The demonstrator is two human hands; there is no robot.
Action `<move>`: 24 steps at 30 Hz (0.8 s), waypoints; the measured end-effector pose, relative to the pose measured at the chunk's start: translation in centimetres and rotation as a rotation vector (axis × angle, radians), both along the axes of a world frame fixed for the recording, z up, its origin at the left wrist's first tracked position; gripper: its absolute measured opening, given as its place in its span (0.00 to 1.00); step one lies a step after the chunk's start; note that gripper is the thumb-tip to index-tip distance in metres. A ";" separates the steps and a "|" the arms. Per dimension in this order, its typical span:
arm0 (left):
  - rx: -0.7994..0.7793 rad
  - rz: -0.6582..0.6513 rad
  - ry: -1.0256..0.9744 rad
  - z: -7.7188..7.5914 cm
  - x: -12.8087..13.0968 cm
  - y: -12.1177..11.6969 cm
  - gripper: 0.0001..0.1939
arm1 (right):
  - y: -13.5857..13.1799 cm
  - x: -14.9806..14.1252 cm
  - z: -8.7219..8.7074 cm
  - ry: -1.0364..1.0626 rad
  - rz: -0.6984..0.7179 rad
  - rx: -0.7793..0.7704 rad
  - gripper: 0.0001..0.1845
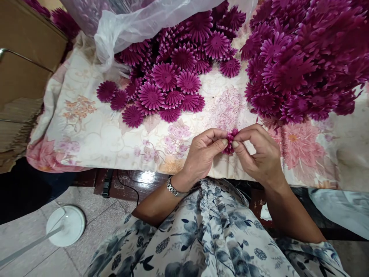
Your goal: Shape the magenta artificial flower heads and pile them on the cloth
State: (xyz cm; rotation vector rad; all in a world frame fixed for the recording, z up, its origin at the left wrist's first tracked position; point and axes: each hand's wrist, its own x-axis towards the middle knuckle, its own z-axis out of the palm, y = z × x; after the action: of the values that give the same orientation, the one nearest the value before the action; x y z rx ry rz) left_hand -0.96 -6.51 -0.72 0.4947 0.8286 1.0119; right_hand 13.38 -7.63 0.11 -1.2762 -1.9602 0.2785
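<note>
Between my two hands is a small purple artificial flower (230,147), pinched near the table's front edge. My left hand (203,151) grips its left side with thumb and forefinger. On its other side, the thumb and forefinger of my right hand (258,154) are closed on the petals. My fingers cover much of the flower. Just beyond my hands lies a pile of flat purple flower heads (167,79), some stacked. A taller heap of purple flowers (300,65) stands to the right.
A floral cloth (115,142) covers the table, with purple crumbs scattered on it. A translucent plastic bag (138,25) lies over the back of the pile. At left stands a cardboard box (25,69). A round white base (69,226) with a pole is on the floor.
</note>
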 end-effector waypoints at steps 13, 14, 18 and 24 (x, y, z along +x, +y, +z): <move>-0.195 -0.061 -0.187 0.1 -0.3 0.1 0.07 | 0.1 0.7 0.5 -0.168 0.052 0.204 0.11; -0.191 -0.039 -0.179 0.0 -0.3 0.1 0.07 | 0.0 0.7 0.5 -0.181 0.076 0.208 0.10; -0.172 0.028 -0.143 -0.2 -0.1 0.0 0.09 | 0.0 0.8 0.5 -0.183 0.060 0.250 0.13; -0.139 0.034 -0.126 0.0 0.2 -0.2 0.10 | -0.1 0.7 0.8 -0.141 0.084 0.258 0.14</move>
State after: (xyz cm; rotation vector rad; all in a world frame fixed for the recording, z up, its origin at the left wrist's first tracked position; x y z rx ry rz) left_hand -0.79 -6.72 -0.71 0.2964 0.7903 0.9991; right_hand 14.10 -7.70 0.88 -1.0732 -2.0938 -0.0260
